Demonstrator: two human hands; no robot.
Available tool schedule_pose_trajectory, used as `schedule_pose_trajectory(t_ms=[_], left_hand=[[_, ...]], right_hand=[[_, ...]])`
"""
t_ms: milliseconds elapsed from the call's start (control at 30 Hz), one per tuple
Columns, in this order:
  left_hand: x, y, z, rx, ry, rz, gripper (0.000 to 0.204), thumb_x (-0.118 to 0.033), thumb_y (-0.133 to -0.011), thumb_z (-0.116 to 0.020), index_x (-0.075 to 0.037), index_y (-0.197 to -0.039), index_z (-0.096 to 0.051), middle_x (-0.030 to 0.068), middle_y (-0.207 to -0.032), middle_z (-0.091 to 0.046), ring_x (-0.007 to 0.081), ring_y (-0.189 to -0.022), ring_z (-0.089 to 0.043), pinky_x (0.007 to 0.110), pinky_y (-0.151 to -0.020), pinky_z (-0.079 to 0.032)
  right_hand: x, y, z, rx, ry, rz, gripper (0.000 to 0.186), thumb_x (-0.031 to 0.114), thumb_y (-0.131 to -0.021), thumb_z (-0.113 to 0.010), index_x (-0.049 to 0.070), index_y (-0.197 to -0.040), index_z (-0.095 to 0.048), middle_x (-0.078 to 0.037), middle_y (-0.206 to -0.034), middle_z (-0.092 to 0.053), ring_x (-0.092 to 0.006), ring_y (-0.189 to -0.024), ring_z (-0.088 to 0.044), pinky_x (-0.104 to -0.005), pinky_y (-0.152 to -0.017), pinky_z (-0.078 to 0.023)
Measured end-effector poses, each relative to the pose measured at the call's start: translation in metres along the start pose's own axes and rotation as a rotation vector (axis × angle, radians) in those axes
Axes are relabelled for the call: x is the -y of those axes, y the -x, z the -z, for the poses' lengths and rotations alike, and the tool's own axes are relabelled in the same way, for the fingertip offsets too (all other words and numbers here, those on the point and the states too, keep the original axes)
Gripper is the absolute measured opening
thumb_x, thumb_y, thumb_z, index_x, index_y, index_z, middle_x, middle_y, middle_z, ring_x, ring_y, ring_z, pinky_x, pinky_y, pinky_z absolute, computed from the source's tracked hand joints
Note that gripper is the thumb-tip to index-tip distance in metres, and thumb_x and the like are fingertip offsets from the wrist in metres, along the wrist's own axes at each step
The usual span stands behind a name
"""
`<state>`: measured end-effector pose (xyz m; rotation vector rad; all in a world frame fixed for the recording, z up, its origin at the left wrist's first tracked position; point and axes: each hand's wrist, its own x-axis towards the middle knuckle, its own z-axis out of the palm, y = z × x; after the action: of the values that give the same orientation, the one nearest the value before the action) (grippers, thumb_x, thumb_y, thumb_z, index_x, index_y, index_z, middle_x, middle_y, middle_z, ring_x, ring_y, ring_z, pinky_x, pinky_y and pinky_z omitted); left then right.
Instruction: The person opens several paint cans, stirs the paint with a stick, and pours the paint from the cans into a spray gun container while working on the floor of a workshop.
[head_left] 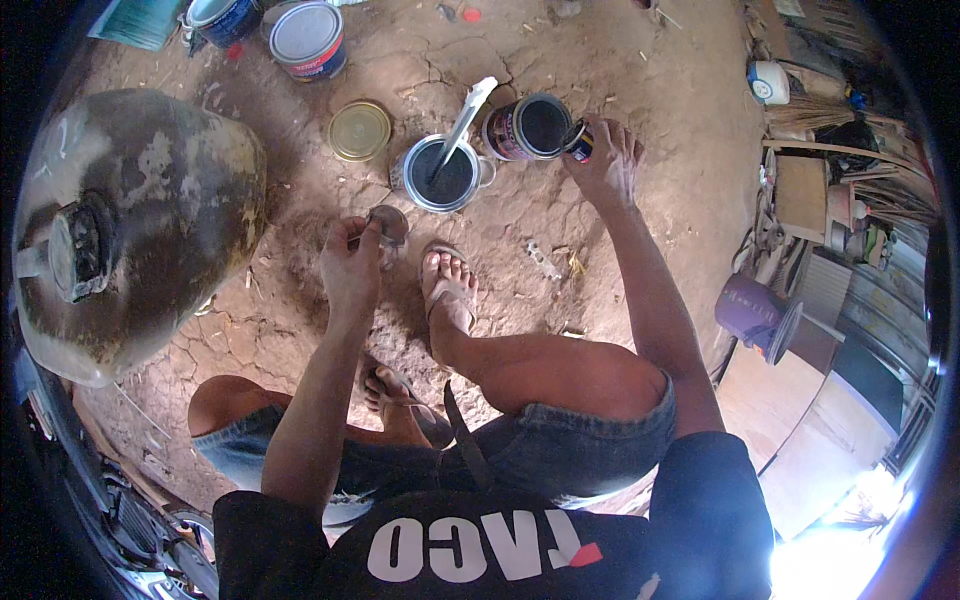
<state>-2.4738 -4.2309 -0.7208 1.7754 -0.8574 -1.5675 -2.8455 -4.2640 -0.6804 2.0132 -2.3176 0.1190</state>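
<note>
My left hand (350, 260) holds a small round lid (388, 222) low over the dirt ground, just left of my sandalled foot (448, 285). My right hand (605, 160) reaches forward and grips a small tin (578, 140), tilted against the rim of an open can of dark paint (530, 127). Left of that can stands a wider open can of black paint (442, 175) with a white stick (465, 120) leaning in it.
A gold lid (359, 130) lies on the cracked earth. Two closed paint cans (308, 38) stand at the top left. A large worn metal tank (130, 220) fills the left. A purple bucket (752, 312) and clutter sit at the right.
</note>
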Motion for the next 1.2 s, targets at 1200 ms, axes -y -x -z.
schedule_pose_trajectory(t_ms=[1200], left_hand=[[-0.012, -0.001, -0.001, -0.009, 0.064, -0.018, 0.024, -0.019, -0.093, -0.067, 0.003, -0.102, -0.064, 0.0071, -0.083, -0.067, 0.0105, -0.068, -0.058, 0.028, -0.06, -0.046]], right_hand=[[0.095, 0.028, 0.015, 0.17, -0.501, 0.069, 0.07, 0.03, -0.071, -0.087, 0.01, -0.128, -0.051, -0.016, -0.122, -0.06, -0.0327, -0.119, -0.055, -0.0482, -0.098, -0.04]])
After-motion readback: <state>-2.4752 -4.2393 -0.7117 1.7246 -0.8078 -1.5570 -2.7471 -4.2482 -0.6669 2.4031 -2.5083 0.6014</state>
